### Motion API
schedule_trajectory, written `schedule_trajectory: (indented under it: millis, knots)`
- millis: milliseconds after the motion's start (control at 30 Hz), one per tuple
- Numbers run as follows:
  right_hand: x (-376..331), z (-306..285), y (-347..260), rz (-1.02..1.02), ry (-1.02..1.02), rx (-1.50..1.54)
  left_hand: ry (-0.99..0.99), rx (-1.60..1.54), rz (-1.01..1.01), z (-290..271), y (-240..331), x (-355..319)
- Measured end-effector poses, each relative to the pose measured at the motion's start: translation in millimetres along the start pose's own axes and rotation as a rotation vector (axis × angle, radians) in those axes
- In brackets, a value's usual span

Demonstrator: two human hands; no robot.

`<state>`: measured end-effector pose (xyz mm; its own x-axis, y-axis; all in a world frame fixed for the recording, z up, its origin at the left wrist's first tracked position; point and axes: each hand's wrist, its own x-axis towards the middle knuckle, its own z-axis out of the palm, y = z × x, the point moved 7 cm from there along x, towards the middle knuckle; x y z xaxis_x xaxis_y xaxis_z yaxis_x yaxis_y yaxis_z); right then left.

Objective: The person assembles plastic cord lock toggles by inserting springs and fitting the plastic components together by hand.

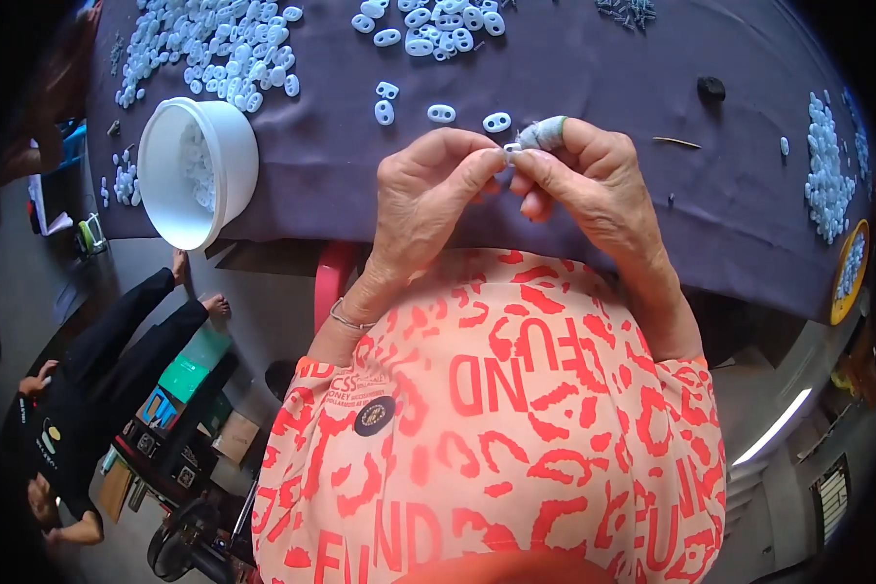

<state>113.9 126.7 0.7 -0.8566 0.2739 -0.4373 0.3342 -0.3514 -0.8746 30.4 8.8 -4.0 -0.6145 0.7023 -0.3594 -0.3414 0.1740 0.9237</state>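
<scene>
My left hand [428, 190] and my right hand [589, 185] meet above the near edge of a table covered in dark purple cloth [574, 68]. Between the fingertips of both hands sits a small white plastic part [511, 148], mostly hidden by the fingers. The index finger of my right hand wears a grey-green wrap [547, 132]. A thin bracelet circles my left wrist. Three loose white oval two-hole pieces [441, 113] lie on the cloth just beyond my hands.
A white bowl [197, 170] holding white pieces stands at the table's left edge. Heaps of white oval pieces [214, 49] lie at the back left, back middle and far right [827, 165]. A yellow dish [852, 273] sits at the right. A person in black [88, 389] is at lower left.
</scene>
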Motion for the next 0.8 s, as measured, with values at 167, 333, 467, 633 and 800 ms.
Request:
schedule_trajectory:
  millis: [167,333,467,633,800]
  knots:
    - [-2,2,0,0.007,0.014,0.038,0.028,-0.035,0.024,4,3,0]
    - [-2,2,3,-0.018,0.058,0.071,0.077,-0.059,0.023,5,2,-2]
    - [-3,1,0,-0.036,0.091,-0.033,0.108,-0.085,0.045,7,-2,-2]
    - [-1,0,-2,-0.043,0.096,-0.089,0.148,-0.111,0.086,10,-7,-4]
    - [6,0,0,-0.008,0.098,-0.080,0.207,-0.155,0.099,9,-15,-1]
